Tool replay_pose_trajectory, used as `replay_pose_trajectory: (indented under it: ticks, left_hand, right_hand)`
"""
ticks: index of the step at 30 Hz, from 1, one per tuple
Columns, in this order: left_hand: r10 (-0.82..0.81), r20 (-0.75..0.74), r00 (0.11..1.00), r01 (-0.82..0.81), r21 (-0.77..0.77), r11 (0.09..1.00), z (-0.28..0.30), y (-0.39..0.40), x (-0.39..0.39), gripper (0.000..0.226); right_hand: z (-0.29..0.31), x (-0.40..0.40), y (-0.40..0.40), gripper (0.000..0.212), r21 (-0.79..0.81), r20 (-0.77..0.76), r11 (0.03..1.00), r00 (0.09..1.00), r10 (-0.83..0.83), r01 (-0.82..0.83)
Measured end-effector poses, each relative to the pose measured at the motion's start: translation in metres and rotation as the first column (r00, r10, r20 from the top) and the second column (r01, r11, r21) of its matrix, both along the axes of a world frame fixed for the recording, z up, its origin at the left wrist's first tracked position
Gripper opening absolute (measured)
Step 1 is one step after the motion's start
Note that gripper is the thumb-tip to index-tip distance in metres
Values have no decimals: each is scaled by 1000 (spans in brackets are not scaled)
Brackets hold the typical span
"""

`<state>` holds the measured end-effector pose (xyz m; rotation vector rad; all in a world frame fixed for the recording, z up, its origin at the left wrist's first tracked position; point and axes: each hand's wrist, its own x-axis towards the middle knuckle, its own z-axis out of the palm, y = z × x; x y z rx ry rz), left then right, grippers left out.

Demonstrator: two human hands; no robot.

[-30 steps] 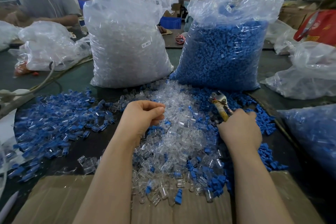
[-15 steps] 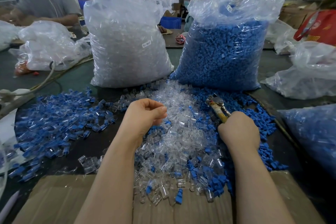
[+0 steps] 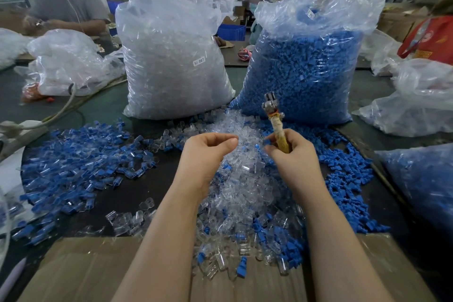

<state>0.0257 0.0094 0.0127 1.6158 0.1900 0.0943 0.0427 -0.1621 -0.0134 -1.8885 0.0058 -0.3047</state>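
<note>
R hand (image 3: pixel 293 155) raised gripped tool (image 3: pixel 275 120) upright; L hand (image 3: pixel 207 153) curled, contents unclear; gap btwn.

Two hands, left hand (image 3: pixel 208 152) and right hand (image 3: pixel 291 154), one tool (image 3: pixel 275 125), two tall full bags far centre, clear bag (image 3: pixel 171 56) and blue bag (image 3: pixel 306 76), one low bag (image 3: pixel 421 179) near right, one cardboard sheet (image 3: pixel 85 270) near, one person (image 3: pixel 63 0) far left, loose clear pieces (image 3: pixel 245 191) and blue pieces (image 3: pixel 343 167) past counting.
</note>
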Motion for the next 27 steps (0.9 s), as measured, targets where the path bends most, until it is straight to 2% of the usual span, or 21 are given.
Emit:
replay_pose_trajectory:
  ticks: [5, 9, 15, 22, 27]
  left_hand:
    - [-27, 44, 999, 30, -71, 997, 2, -3, -1, 2]
    - [-62, 37, 997, 66, -118, 991, 3, -12, -3, 5]
    - [-56, 23, 998, 59, -154, 986, 3, -17, -4, 5]
    - [-2, -5, 1000, 0, -204, 979, 2, -16, -4, 3]
    - [37, 8, 999, -33, -294, 955, 2, -17, -6, 6]
  right_hand:
    - [2, -4, 11, 17, 85, 26, 995, 999, 46, -48]
    - [9, -9, 16, 20, 192, 96, 970, 987, 131, -148]
    - [10, -12, 22, 20, 190, 140, 953, 967, 213, -237]
    - [8, -12, 24, 14, 124, 170, 977, 974, 149, -171]
    - [7, -10, 26, 18, 165, 201, 981, 977, 66, -100]
